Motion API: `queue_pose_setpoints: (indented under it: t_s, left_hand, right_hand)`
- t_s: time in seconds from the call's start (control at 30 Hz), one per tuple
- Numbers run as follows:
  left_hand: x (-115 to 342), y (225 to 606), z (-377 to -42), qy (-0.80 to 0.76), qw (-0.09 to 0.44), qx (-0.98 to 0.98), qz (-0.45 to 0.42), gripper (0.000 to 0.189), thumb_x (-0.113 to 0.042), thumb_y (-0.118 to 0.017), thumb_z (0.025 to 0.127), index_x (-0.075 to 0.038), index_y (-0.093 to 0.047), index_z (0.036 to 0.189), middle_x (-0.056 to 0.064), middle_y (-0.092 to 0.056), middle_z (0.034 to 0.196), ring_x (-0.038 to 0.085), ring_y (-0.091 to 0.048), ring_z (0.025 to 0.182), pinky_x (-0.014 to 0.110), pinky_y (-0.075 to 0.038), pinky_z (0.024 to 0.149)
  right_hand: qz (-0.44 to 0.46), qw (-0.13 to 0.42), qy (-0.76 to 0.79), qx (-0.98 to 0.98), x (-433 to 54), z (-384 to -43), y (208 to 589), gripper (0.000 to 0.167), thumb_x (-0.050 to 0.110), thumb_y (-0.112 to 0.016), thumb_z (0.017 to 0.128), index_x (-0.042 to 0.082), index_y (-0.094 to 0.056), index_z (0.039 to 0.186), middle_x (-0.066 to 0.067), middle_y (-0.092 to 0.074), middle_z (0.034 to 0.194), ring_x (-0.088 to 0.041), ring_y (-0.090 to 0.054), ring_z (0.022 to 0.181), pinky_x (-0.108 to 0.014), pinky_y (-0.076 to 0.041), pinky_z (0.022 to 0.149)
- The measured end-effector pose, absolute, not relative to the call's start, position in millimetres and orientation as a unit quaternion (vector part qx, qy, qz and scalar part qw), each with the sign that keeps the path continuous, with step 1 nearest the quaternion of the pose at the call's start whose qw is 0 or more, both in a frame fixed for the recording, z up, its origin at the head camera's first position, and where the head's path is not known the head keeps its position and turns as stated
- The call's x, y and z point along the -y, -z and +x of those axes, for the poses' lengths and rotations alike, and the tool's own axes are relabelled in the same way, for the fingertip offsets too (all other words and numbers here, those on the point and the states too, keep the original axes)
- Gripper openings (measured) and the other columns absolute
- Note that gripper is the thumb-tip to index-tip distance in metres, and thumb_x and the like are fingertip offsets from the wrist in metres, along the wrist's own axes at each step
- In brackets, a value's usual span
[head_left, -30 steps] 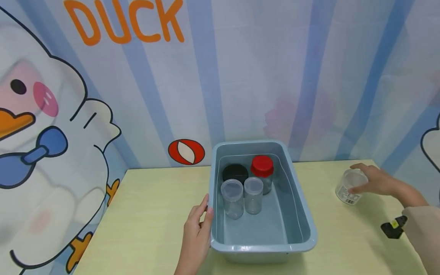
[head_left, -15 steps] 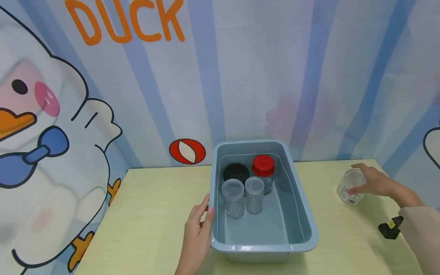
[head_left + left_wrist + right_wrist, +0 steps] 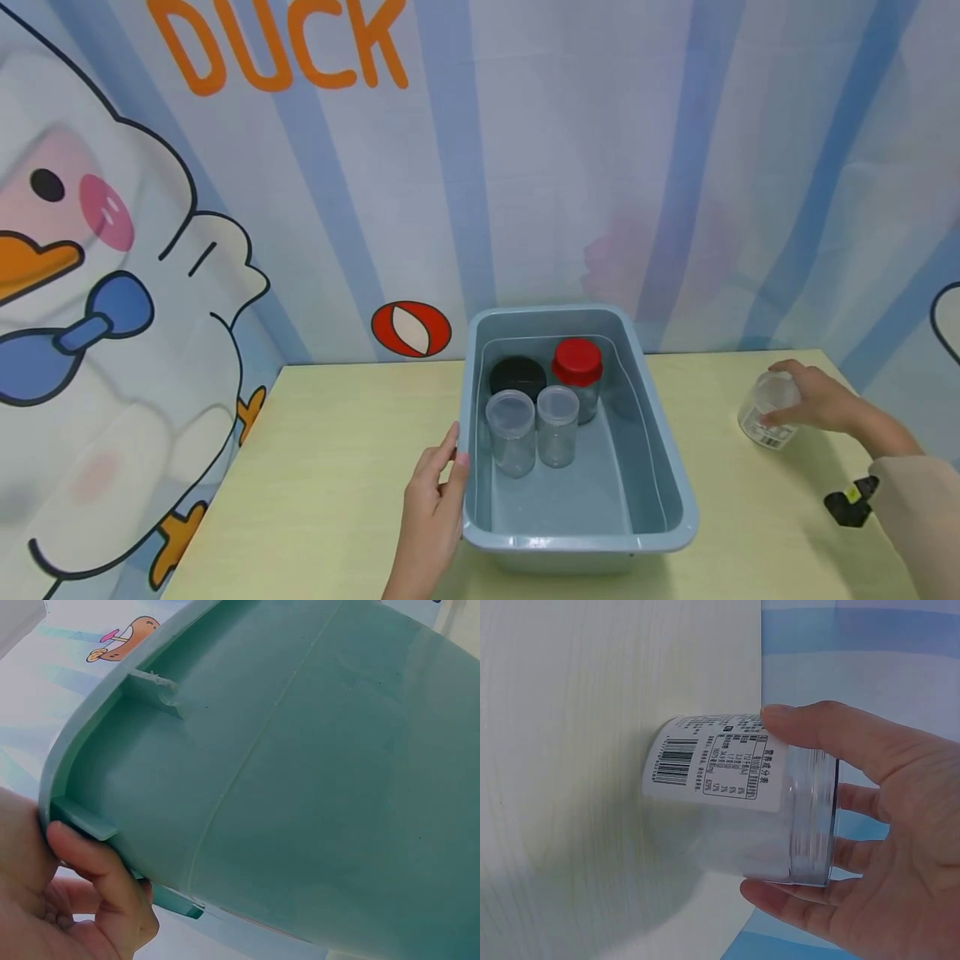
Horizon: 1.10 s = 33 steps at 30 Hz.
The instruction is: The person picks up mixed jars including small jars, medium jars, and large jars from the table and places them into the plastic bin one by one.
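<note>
My left hand (image 3: pixel 429 512) holds the left rim of a grey-blue plastic basin (image 3: pixel 577 542). In the left wrist view its curled fingers (image 3: pixel 97 859) sit under the rim, against the basin's outer wall (image 3: pixel 300 772). At the table's right side, my right hand (image 3: pixel 821 400) grips a clear jar (image 3: pixel 759 408) near its top. The right wrist view shows thumb and fingers on either side of this jar (image 3: pixel 727 825), which has a white barcode label. Its base is at the table; I cannot tell if it touches. Inside the basin are two clear lidded jars (image 3: pixel 512 442), a red-lidded jar (image 3: pixel 577 362) and a black-lidded one (image 3: pixel 517 377).
The pale yellow table (image 3: pixel 345 450) extends on both sides of the basin. A striped cloth backdrop (image 3: pixel 540 167) with a cartoon duck stands right behind it. A small black object (image 3: pixel 850 502) shows beside my right sleeve (image 3: pixel 911 517).
Hardly anything moves. The view shifts slightly, and both hands keep their holds on the basin and the clear jar.
</note>
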<state>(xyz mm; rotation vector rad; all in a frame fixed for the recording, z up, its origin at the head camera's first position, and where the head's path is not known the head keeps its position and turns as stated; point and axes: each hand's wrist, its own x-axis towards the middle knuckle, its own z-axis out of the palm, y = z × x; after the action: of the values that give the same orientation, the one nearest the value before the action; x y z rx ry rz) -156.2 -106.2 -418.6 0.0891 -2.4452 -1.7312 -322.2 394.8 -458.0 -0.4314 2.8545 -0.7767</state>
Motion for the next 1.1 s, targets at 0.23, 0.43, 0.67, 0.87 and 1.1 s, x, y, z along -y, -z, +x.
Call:
queue_pose_setpoints:
  t_s: [0.23,0.43,0.67,0.87,1.1]
  left_hand:
    - [105.8,418.1,-156.1,0.572,0.068,0.817,0.033,0.051,-0.029,-0.050,0.106,-0.009,-0.042,0.152,0.007,-0.056,0.121,0.022,-0.052,0.115,0.031,-0.054,0.093]
    - [106.3,418.5,-156.8,0.571,0.072,0.817,0.029,0.051,-0.029,-0.050,0.106,-0.008,-0.042,0.152,0.007,-0.056,0.122,0.022,-0.052,0.116,0.032,-0.053,0.093]
    - [106.2,420.1,-156.7,0.567,0.076,0.820,0.031,0.051,-0.029,-0.051,0.106,-0.008,-0.043,0.151,0.007,-0.057,0.121,0.022,-0.053,0.115,0.032,-0.054,0.092]
    - [106.4,420.3,-156.5,0.572,0.075,0.816,0.028,0.051,-0.030,-0.051,0.106,-0.009,-0.043,0.151,0.007,-0.056,0.121,0.022,-0.053,0.116,0.031,-0.053,0.093]
    - [107.1,420.7,-156.1,0.581,0.079,0.810,0.017,0.052,-0.032,-0.050,0.106,-0.008,-0.043,0.151,0.008,-0.056,0.121,0.022,-0.053,0.117,0.031,-0.053,0.093]
  right_hand:
    - [-0.140,0.071,0.261,-0.952,-395.5,-319.7,458.8,0.087,0.021,-0.083,0.080,-0.022,-0.030,0.134,-0.040,-0.049,0.110,-0.045,-0.057,0.090,-0.049,-0.053,0.065]
    - [-0.139,0.065,0.261,-0.953,-395.7,-318.9,457.7,0.085,0.021,-0.083,0.081,-0.021,-0.032,0.134,-0.039,-0.050,0.110,-0.045,-0.058,0.090,-0.048,-0.053,0.064]
    - [-0.137,0.069,0.255,-0.955,-396.1,-316.8,455.7,0.084,0.022,-0.082,0.082,-0.020,-0.032,0.135,-0.040,-0.049,0.112,-0.046,-0.058,0.091,-0.049,-0.053,0.064]
    - [-0.142,0.069,0.260,-0.953,-398.7,-316.5,454.2,0.083,0.020,-0.082,0.082,-0.020,-0.032,0.135,-0.039,-0.050,0.111,-0.043,-0.059,0.090,-0.047,-0.053,0.064]
    - [-0.146,0.072,0.260,-0.952,-398.5,-315.9,444.1,0.085,0.021,-0.081,0.083,-0.020,-0.030,0.137,-0.041,-0.048,0.116,-0.046,-0.058,0.093,-0.050,-0.054,0.066]
